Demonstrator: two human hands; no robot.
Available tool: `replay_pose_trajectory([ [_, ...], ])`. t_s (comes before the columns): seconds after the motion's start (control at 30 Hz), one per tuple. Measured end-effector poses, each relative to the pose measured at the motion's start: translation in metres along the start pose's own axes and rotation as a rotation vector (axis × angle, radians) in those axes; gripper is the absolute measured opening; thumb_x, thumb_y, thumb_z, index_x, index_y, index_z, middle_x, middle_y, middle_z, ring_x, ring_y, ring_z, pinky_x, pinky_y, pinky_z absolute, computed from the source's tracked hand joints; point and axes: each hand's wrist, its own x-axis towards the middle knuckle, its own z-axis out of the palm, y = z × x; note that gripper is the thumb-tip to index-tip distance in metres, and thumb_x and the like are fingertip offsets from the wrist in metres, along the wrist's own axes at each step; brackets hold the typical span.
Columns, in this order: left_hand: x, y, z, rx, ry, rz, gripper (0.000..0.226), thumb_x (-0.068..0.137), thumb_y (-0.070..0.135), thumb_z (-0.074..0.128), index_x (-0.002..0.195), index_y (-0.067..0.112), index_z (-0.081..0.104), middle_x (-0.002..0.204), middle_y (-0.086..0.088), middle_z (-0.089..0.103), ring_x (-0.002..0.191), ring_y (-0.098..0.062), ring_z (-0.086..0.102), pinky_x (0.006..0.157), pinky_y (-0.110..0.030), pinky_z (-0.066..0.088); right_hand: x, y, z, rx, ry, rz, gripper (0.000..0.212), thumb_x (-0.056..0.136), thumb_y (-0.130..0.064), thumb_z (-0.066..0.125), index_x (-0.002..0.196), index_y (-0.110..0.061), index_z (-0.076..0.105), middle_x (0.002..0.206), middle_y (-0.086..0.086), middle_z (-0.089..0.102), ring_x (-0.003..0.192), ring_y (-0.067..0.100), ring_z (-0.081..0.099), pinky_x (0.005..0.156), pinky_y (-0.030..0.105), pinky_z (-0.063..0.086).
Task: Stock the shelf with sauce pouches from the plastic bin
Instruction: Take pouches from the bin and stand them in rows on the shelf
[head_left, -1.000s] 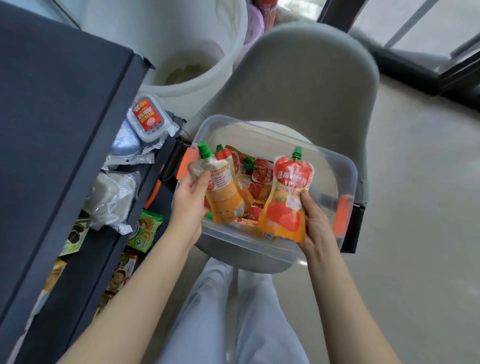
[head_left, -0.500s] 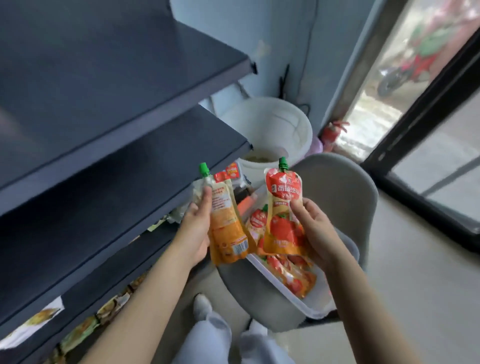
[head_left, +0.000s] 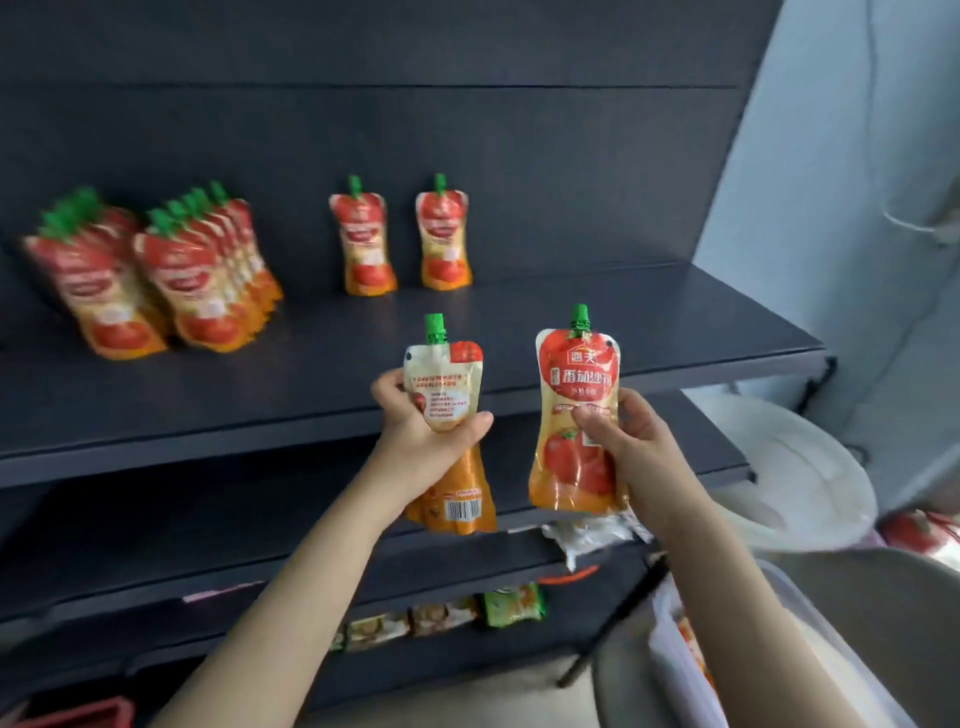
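My left hand (head_left: 423, 434) grips a sauce pouch (head_left: 447, 387) with its back label toward me, green cap up. My right hand (head_left: 631, 439) holds a second pouch (head_left: 576, 374) with its red tomato front facing me. Both pouches are upright in front of the edge of the dark shelf board (head_left: 571, 312). On that board stand two single pouches (head_left: 363, 239) (head_left: 444, 234) near the back, and two rows of several pouches (head_left: 156, 275) at the left. A corner of the clear plastic bin (head_left: 675, 649) shows at the lower right.
A lower shelf (head_left: 260, 519) holds a white packet (head_left: 592, 535); snack packs (head_left: 509, 605) lie further down. A white bucket (head_left: 800, 473) stands at the right by the pale wall. A grey chair back (head_left: 857, 597) carries the bin.
My view has swung up from the bin to the shelf. Both hands have lifted their pouches up to the level of the shelf board's front edge.
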Motion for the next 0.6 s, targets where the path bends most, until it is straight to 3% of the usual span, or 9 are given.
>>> replay_pose_trajectory([
  [0.13,0.006,0.007,-0.088,0.189,0.037,0.107,0.061,0.081,0.040,0.074,0.131,0.039,0.040,0.122,0.007,0.039,0.108,-0.005,0.054,0.094,-0.029,0.046,0.014,-0.008,0.081,0.022,-0.043,-0.023,0.029,0.089,-0.026,0.067,0.115,-0.018,0.057,0.105,0.007,0.073,0.094,0.028,0.072,0.080,0.049,0.058],
  [0.2,0.009,0.010,-0.125,0.228,0.038,0.146,0.056,0.085,0.039,0.069,0.135,0.043,0.044,0.117,0.011,0.045,0.104,0.001,0.055,0.092,-0.025,0.044,0.022,-0.010,0.111,0.026,-0.060,-0.043,0.030,0.089,-0.027,0.068,0.116,-0.018,0.058,0.107,0.007,0.073,0.095,0.029,0.072,0.082,0.051,0.057],
  [0.3,0.016,0.011,-0.174,0.061,0.037,0.165,0.042,0.091,0.030,0.065,0.130,0.039,0.051,0.118,0.016,0.062,0.106,0.006,0.060,0.095,-0.024,0.047,0.035,-0.013,0.149,0.013,-0.094,-0.066,0.032,0.089,-0.027,0.067,0.118,-0.018,0.057,0.108,0.006,0.073,0.097,0.027,0.072,0.082,0.048,0.057],
  [0.4,0.027,0.002,-0.216,-0.094,0.070,0.144,0.033,0.093,0.021,0.063,0.126,0.026,0.057,0.120,0.008,0.068,0.113,-0.008,0.063,0.104,-0.042,0.047,0.050,-0.015,0.184,-0.045,-0.147,-0.106,0.031,0.089,-0.024,0.068,0.117,-0.016,0.058,0.106,0.006,0.073,0.096,0.026,0.072,0.080,0.045,0.058],
  [0.5,0.041,-0.009,-0.251,-0.157,0.092,0.142,0.025,0.096,0.024,0.058,0.119,0.033,0.065,0.123,0.006,0.067,0.117,-0.015,0.061,0.105,-0.047,0.044,0.071,-0.011,0.219,-0.096,-0.185,-0.147,0.028,0.089,-0.019,0.068,0.115,-0.015,0.058,0.102,0.007,0.074,0.094,0.025,0.072,0.078,0.039,0.059],
  [0.6,0.052,-0.015,-0.277,-0.220,0.154,0.116,0.023,0.096,0.023,0.056,0.112,0.036,0.068,0.120,0.007,0.069,0.115,-0.015,0.063,0.105,-0.047,0.044,0.091,-0.004,0.251,-0.101,-0.234,-0.174,0.028,0.089,-0.016,0.069,0.115,-0.014,0.058,0.102,0.007,0.075,0.095,0.025,0.072,0.084,0.043,0.058],
])
